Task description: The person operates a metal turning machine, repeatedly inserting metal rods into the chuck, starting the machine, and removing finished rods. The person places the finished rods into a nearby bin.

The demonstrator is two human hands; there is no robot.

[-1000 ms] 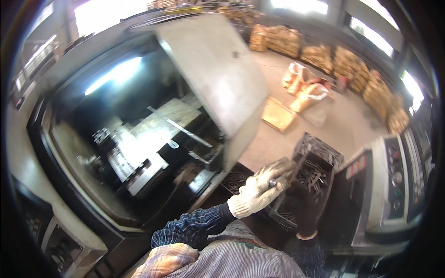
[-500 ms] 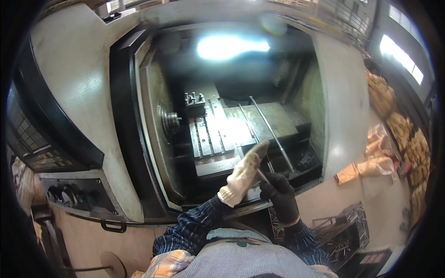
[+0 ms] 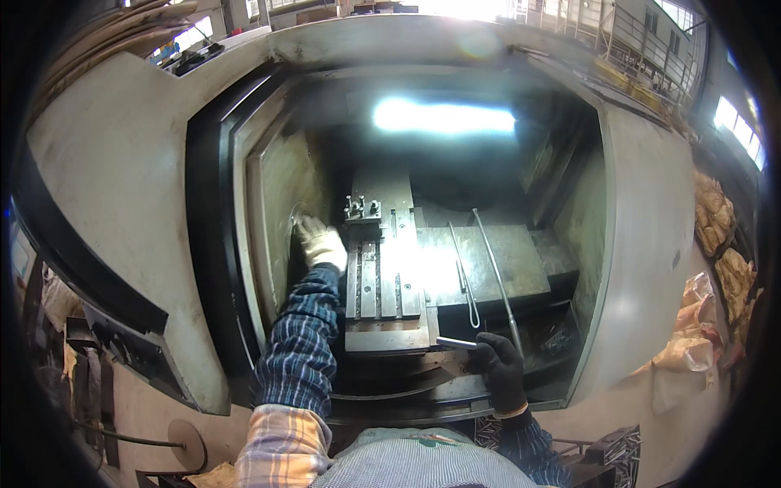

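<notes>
The left hand point(image 3: 320, 242) (white glove) reaches the lathe chuck point(image 3: 294, 224), grip unclear; the right hand point(image 3: 500, 368) clasps a short metal rod point(image 3: 455, 343).

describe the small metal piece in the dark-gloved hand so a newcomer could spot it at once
Inside the open machine enclosure, find the slotted steel table. At its near right corner, the black-gloved right hand holds a short metal rod. Unlike the long thin rods above, it is stubby and points left.
</notes>
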